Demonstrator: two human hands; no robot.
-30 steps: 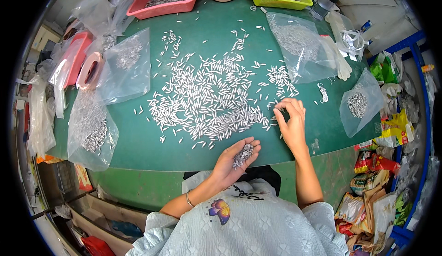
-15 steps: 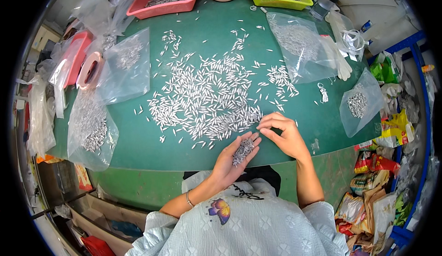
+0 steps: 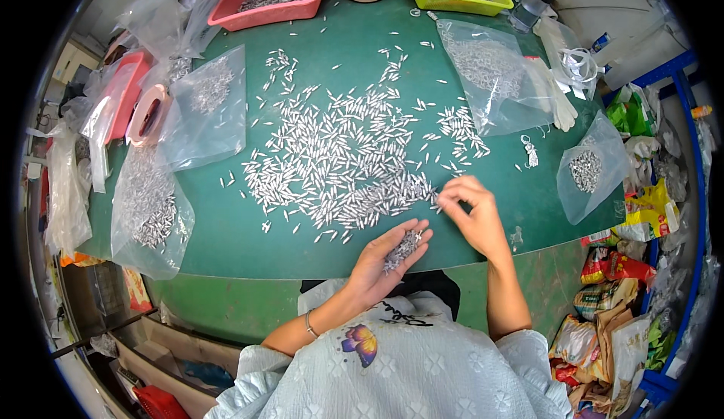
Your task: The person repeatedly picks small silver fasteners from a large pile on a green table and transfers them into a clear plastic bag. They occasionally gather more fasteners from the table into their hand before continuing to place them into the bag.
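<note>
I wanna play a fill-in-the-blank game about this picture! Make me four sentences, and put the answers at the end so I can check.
1. The tabletop is coloured ____.
2. A small heap of metal pieces rests in the person's ____ hand.
3. The colourful picture on the front of the shirt shows a ____.
4. The white glove lies toward the person's ____ side of the tabletop.

Missing words: green; left; butterfly; right.
</note>
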